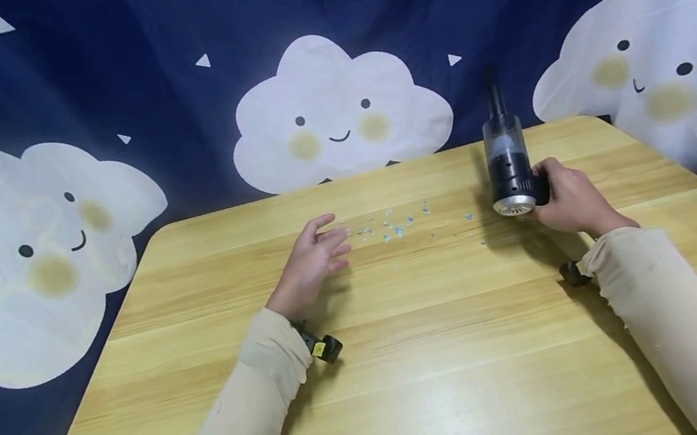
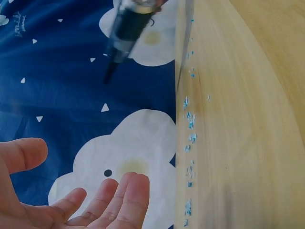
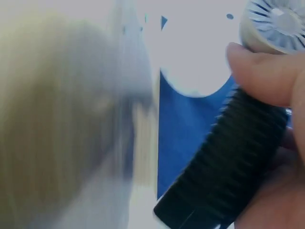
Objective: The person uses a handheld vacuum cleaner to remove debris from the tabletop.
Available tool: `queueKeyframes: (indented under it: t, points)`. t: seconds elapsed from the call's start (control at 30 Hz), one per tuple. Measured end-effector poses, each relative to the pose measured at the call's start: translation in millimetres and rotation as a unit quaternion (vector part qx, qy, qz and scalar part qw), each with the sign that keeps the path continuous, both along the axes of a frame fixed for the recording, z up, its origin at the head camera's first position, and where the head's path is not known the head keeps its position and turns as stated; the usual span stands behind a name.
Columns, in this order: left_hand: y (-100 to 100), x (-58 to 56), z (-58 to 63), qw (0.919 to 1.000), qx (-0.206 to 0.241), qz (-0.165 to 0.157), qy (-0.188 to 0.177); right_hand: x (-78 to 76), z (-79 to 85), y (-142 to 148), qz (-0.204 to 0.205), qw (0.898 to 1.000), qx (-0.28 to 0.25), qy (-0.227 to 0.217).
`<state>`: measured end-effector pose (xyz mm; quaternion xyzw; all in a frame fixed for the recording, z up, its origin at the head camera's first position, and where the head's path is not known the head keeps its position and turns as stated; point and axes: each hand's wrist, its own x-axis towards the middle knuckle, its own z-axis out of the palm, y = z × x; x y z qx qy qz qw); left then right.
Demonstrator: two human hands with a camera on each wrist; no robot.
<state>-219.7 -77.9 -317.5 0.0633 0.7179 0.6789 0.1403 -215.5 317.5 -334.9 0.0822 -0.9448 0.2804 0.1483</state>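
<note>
My right hand (image 1: 575, 203) grips the ribbed black handle (image 3: 228, 157) of a small handheld vacuum cleaner (image 1: 508, 165). The vacuum has a clear section, a narrow dark nozzle pointing away from me and a silver vented end facing me. It is held over the right part of the table. Small blue and white scraps (image 1: 398, 231) lie scattered across the table's middle, left of the vacuum. Just left of the scraps hovers my left hand (image 1: 314, 262), empty, with fingers spread and relaxed; the left wrist view shows the fingers (image 2: 136, 195) apart from the scraps.
The wooden table (image 1: 403, 346) has rounded far corners. Behind it hangs a dark blue curtain (image 1: 166, 18) with white cloud faces (image 1: 327, 84) and small triangles. A small black device (image 1: 327, 348) is strapped at the left wrist, another (image 1: 574, 274) at the right.
</note>
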Motion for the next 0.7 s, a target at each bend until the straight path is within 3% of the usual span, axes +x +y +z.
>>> queueKeyframes:
  t: [0.13,0.37,0.7]
  points:
    - [-3,-1.8,-3.4,0.9999,0.011,0.004,-0.011,1.4,7.8,-12,-0.012,0.999,-0.048,0.016]
    - [-6,-6.9,-8.8,0.9976,0.058,0.007,-0.039,7.4,23.0,-27,-0.006,0.995,-0.081,0.062]
    - [-9,-12.2,-12.2,0.9963,0.067,0.015,-0.052,13.2,39.9,-38,-0.068,0.982,-0.173,0.035]
